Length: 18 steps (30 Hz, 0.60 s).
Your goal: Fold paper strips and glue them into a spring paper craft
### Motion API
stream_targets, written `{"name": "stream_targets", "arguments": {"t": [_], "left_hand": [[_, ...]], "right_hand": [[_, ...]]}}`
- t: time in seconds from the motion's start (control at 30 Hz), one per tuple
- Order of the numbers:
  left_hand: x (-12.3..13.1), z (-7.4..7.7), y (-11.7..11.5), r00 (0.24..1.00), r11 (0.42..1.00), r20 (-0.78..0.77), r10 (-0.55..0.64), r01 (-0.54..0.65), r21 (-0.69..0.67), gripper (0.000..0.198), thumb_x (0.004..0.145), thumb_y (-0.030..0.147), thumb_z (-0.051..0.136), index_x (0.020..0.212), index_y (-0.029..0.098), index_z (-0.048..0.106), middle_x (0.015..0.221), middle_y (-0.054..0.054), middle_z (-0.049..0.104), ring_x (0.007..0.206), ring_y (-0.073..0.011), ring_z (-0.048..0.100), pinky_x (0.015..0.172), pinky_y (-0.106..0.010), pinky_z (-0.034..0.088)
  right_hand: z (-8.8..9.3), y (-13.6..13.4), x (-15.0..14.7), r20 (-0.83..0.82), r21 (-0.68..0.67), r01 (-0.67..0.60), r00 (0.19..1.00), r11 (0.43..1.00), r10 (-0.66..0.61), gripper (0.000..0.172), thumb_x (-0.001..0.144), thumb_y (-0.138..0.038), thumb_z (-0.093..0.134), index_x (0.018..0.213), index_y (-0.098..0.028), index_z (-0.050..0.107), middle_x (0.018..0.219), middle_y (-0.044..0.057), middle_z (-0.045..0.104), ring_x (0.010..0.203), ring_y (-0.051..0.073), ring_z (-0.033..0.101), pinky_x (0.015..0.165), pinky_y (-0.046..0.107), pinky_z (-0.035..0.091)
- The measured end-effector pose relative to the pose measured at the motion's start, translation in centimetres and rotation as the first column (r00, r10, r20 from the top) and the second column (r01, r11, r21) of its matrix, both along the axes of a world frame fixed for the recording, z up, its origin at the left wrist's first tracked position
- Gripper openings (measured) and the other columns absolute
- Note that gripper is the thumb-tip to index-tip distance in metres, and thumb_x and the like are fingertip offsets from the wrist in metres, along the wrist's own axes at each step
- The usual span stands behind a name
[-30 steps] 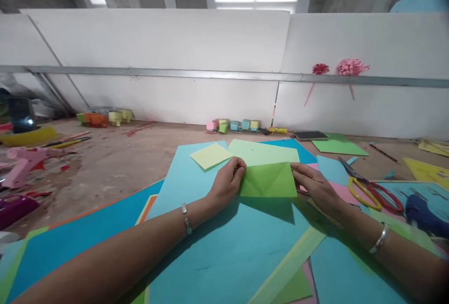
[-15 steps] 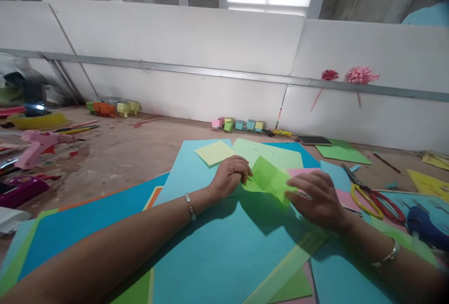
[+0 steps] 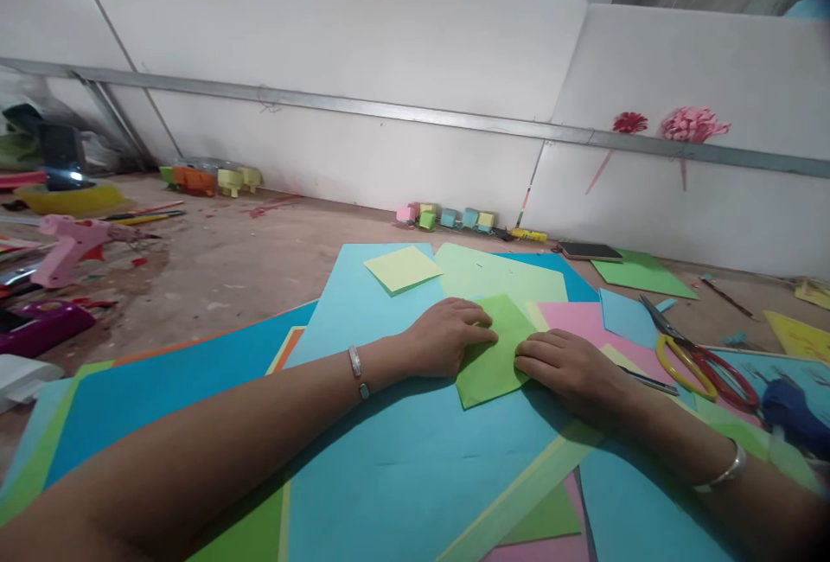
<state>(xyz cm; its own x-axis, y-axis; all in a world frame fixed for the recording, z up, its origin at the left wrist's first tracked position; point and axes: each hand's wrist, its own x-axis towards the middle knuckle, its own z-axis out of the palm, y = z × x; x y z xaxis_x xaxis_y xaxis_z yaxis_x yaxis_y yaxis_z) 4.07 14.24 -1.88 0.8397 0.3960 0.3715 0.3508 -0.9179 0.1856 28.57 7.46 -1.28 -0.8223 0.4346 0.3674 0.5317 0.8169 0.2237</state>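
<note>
A green sheet of folding paper rests on the light blue sheets, a corner towards the front. My left hand presses on its left side, fingers bent together over the upper surface. At its right edge my right hand has its fingers closed together on the paper; the thumb is mostly hidden. Behind my left hand lies a pale yellow paper square. Right of my right hand is a slim metal tool, partly covered by that forearm.
Scissors with yellow and red handles and a dark blue glue gun lie to the right. A pink glue gun is at far left. Small paper blocks stand near the wall, left of a dark phone-like slab.
The green paper was held up, bent and blurred; now it lies flatter on the blue sheets. Both hands have come down onto it, closer together. The head view has tipped slightly downward.
</note>
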Motion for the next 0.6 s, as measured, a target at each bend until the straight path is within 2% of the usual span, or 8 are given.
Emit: {"name": "stream_targets", "arguments": {"t": [0.1, 0.23, 0.33, 0.4, 0.5, 0.6], "left_hand": [[0.1, -0.3, 0.1, 0.998, 0.999, -0.046, -0.034, 0.034, 0.0, 0.044, 0.079, 0.005, 0.052, 0.118, 0.019, 0.067, 0.127, -0.011, 0.065, 0.112, -0.027, 0.062, 0.094, -0.04, 0.049], [0.1, -0.5, 0.3, 0.999, 1.0, -0.051, -0.004, 0.004, 0.006, 0.043, 0.08, 0.004, 0.052, 0.117, 0.019, 0.067, 0.127, -0.01, 0.065, 0.116, -0.0259, 0.061, 0.097, -0.039, 0.049], [0.2, -0.5, 0.4, 0.995, 0.996, -0.039, 0.09, -0.09, 0.008, 0.043, 0.077, 0.002, 0.054, 0.114, 0.018, 0.069, 0.126, -0.01, 0.066, 0.117, -0.0273, 0.06, 0.098, -0.041, 0.048], [0.2, -0.4, 0.5, 0.982, 0.983, -0.019, 0.186, -0.186, 0.005, 0.041, 0.079, 0.004, 0.054, 0.114, 0.018, 0.068, 0.125, -0.011, 0.066, 0.117, -0.0276, 0.059, 0.099, -0.042, 0.048], [0.1, 0.1, 0.5, 0.95, 0.95, 0.013, 0.313, -0.313, -0.012, 0.037, 0.09, 0.012, 0.044, 0.122, 0.017, 0.064, 0.126, -0.013, 0.065, 0.116, -0.0262, 0.059, 0.098, -0.043, 0.047], [-0.4, 1.2, 0.1, 0.95, 0.949, -0.018, 0.312, -0.313, -0.043, 0.033, 0.093, 0.028, 0.049, 0.119, 0.016, 0.066, 0.115, -0.012, 0.07, 0.107, -0.0271, 0.063, 0.094, -0.042, 0.048]], "right_hand": [[-0.2, 0.1, 0.1, 0.052, 0.008, -0.009, 0.999, 1.0, 0.008, 0.023, 0.095, -0.01, 0.043, 0.101, -0.013, 0.065, 0.098, 0.011, 0.07, 0.089, 0.021, 0.064, 0.074, 0.036, 0.051], [-0.1, 0.4, 0.5, -0.063, 0.044, 0.037, 0.997, 0.998, -0.034, 0.027, 0.091, -0.005, 0.044, 0.102, -0.015, 0.067, 0.107, 0.012, 0.07, 0.099, 0.024, 0.063, 0.082, 0.041, 0.05], [0.0, 0.8, 0.9, -0.179, 0.072, 0.07, 0.982, 0.995, -0.056, 0.028, 0.086, -0.001, 0.045, 0.096, -0.016, 0.067, 0.103, 0.013, 0.07, 0.098, 0.024, 0.063, 0.083, 0.041, 0.051], [0.0, 1.0, 1.1, -0.227, 0.045, 0.019, 0.974, 0.999, -0.008, 0.024, 0.084, -0.001, 0.047, 0.089, -0.016, 0.065, 0.094, 0.011, 0.071, 0.091, 0.022, 0.063, 0.078, 0.037, 0.052], [0.1, 0.8, 0.8, -0.248, -0.021, -0.097, 0.965, 0.995, 0.089, 0.015, 0.086, -0.006, 0.054, 0.088, -0.018, 0.064, 0.085, 0.007, 0.07, 0.08, 0.019, 0.063, 0.073, 0.034, 0.05], [0.3, -0.1, -0.1, -0.271, -0.108, -0.232, 0.943, 0.967, 0.196, 0.007, 0.091, -0.016, 0.056, 0.089, -0.017, 0.062, 0.08, 0.007, 0.069, 0.077, 0.018, 0.062, 0.071, 0.033, 0.048]]}}
